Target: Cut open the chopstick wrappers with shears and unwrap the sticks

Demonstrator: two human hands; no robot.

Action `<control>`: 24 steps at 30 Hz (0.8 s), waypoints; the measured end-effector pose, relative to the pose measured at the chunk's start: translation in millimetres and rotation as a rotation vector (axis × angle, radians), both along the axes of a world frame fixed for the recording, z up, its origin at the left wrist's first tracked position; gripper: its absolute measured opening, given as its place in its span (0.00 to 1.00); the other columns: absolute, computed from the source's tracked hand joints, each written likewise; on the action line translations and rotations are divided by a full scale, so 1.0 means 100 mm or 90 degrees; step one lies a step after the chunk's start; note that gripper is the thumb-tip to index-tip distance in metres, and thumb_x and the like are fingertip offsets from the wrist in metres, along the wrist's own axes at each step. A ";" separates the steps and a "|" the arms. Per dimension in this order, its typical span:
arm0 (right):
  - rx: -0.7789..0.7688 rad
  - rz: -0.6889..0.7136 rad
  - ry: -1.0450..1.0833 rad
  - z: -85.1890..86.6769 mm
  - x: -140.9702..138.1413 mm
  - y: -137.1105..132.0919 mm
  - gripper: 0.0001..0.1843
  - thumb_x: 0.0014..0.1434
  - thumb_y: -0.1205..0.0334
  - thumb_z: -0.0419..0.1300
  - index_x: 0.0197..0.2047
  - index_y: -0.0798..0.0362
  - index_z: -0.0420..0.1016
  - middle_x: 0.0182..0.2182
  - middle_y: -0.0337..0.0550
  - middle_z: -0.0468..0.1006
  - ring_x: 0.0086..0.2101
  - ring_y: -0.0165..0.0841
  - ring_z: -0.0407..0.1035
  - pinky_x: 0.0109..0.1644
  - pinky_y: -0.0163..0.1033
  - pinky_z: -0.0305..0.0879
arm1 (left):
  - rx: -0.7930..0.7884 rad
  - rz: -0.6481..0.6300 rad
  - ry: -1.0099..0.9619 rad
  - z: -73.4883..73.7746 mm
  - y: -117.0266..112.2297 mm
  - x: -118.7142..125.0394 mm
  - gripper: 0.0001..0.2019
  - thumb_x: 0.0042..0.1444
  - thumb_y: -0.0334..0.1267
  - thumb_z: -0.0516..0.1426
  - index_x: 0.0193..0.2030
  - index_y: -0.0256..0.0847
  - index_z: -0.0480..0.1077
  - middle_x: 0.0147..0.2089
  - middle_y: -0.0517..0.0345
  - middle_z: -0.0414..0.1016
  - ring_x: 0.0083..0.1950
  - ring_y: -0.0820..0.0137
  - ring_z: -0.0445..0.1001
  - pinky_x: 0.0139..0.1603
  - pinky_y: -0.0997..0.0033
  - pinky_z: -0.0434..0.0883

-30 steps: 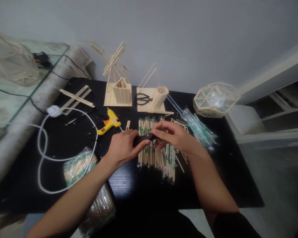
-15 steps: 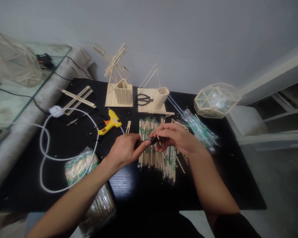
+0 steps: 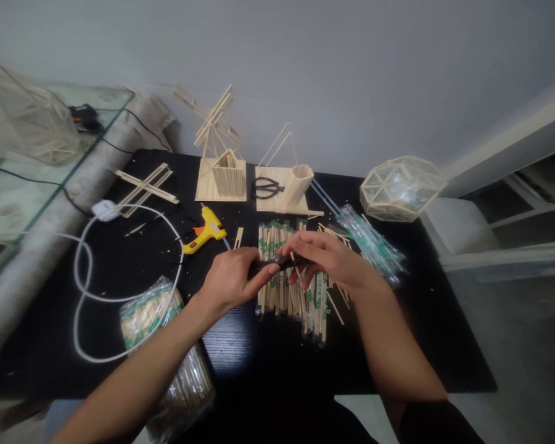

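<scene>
At five o'clock I get a plain black sleeve [image 3: 437, 422], soft and matt, its edge stopping around the elbow. Past that edge the right forearm [image 3: 386, 336] is bare, slimming smoothly to an uncovered right hand [image 3: 333, 259]. Toward seven o'clock I see the left forearm [image 3: 143, 367], bare right to where my view cuts it off, tapering to an ungloved left hand [image 3: 226, 277]. At six o'clock I make out black clothing [image 3: 326, 425], rounded along one side, its folds too dark to read.
</scene>
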State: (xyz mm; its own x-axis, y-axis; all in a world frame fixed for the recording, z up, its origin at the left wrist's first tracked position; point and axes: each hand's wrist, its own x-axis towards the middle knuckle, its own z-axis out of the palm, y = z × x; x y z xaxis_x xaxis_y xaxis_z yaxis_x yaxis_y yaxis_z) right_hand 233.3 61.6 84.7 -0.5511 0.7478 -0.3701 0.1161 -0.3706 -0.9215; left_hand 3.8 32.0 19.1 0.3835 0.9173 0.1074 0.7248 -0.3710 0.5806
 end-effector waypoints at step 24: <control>-0.123 0.037 0.123 -0.12 -0.11 0.01 0.11 0.64 0.57 0.63 0.33 0.50 0.66 0.23 0.29 0.56 0.22 0.24 0.49 0.26 0.33 0.45 | 0.069 -0.054 -0.006 -0.06 0.10 -0.01 0.21 0.54 0.23 0.55 0.54 0.41 0.70 0.48 0.50 0.80 0.51 0.55 0.79 0.51 0.53 0.69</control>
